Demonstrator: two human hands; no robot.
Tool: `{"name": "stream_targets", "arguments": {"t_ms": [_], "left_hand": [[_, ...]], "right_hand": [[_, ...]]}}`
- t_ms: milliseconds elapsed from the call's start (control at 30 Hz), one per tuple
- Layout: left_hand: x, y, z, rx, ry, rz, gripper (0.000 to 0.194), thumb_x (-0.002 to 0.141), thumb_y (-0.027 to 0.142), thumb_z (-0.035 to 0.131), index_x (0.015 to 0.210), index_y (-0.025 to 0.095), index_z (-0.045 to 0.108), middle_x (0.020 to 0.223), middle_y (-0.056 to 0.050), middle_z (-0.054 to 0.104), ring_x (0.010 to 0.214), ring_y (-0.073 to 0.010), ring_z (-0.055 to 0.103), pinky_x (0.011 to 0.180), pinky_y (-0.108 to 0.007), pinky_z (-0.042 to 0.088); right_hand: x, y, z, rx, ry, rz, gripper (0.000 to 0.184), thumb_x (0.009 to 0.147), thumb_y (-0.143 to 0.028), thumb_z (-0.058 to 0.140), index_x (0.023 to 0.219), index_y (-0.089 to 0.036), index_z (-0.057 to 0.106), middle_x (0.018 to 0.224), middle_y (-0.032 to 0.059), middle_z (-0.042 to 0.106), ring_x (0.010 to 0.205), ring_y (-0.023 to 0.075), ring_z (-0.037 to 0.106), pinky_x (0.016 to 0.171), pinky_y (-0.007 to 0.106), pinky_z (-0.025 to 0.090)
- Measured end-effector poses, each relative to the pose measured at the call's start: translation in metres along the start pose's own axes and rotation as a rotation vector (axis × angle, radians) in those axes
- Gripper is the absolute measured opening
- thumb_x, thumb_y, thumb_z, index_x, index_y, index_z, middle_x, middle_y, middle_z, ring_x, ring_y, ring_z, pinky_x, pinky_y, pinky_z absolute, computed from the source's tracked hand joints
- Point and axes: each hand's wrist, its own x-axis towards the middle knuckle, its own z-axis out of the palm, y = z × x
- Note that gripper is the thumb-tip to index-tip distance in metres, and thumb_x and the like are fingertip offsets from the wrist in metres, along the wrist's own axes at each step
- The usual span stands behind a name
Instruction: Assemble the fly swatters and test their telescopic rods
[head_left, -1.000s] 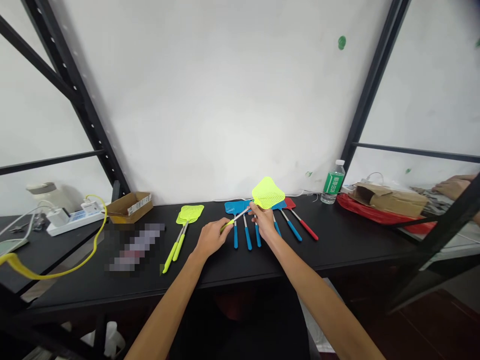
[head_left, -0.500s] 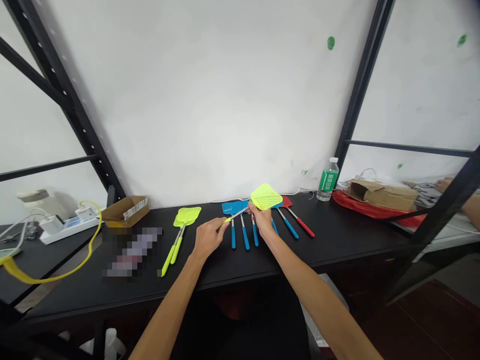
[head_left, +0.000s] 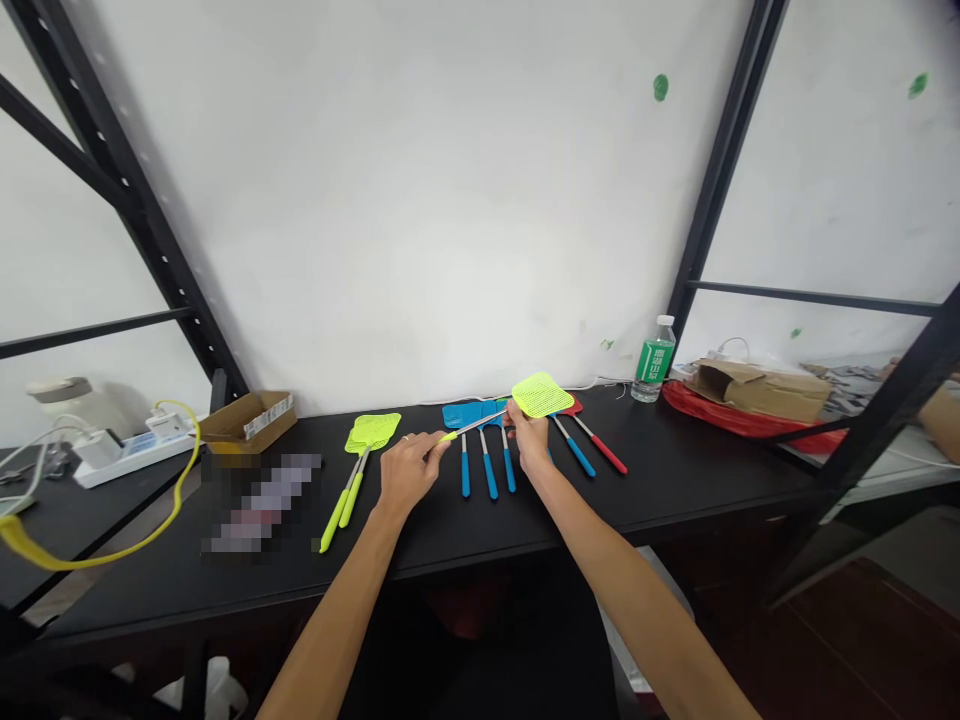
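Observation:
Between my hands is a yellow-green fly swatter, held above the black table. My left hand is closed on its handle. My right hand pinches the metal shaft just below the mesh head. Under and beyond the hands lie several blue fly swatters, handles toward me, their heads overlapping and partly covered by my right hand. A red fly swatter rests at their right end. To the left of my left hand, two more yellow-green swatters lie with heads stacked.
An open cardboard box and a white power strip are at the left, with a yellow cable. A water bottle stands back right, near a red bag under a torn carton. Black shelf posts flank the table.
My hands have moved apart along the swatter: the right one went slightly right with the head, the left one slightly left. More of the shaft shows between them.

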Motion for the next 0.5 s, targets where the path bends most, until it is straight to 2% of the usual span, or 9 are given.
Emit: {"name": "stream_targets", "arguments": {"t_ms": [167, 333, 500], "left_hand": [[0.0, -0.008, -0.001, -0.023, -0.059, -0.056, 0.04, 0.097, 0.049, 0.041, 0.104, 0.026, 0.073, 0.095, -0.005, 0.075, 0.086, -0.0212, 0.066, 0.069, -0.028, 0.042], [0.0, -0.021, -0.007, 0.036, 0.04, -0.077, 0.036, 0.094, 0.05, 0.047, 0.101, 0.027, 0.074, 0.086, -0.005, 0.073, 0.085, -0.0227, 0.063, 0.073, -0.031, 0.042], [0.0, -0.024, -0.008, -0.027, 0.078, -0.055, 0.033, 0.095, 0.047, 0.048, 0.101, 0.025, 0.072, 0.089, -0.004, 0.072, 0.084, -0.0209, 0.063, 0.078, -0.031, 0.043]], "right_hand": [[0.005, -0.001, -0.004, 0.009, 0.025, -0.007, 0.038, 0.067, -0.056, 0.075, 0.076, -0.02, 0.067, 0.073, 0.0061, 0.068, 0.066, 0.0205, 0.062, 0.046, 0.027, 0.043], [0.011, -0.002, -0.012, 0.049, 0.114, -0.021, 0.039, 0.069, -0.057, 0.073, 0.078, -0.019, 0.066, 0.078, 0.0068, 0.069, 0.064, 0.019, 0.061, 0.044, 0.028, 0.041], [0.01, -0.004, -0.012, 0.147, 0.128, 0.036, 0.044, 0.068, -0.062, 0.073, 0.079, -0.019, 0.066, 0.074, 0.0046, 0.067, 0.059, 0.0161, 0.06, 0.043, 0.026, 0.041]]}}
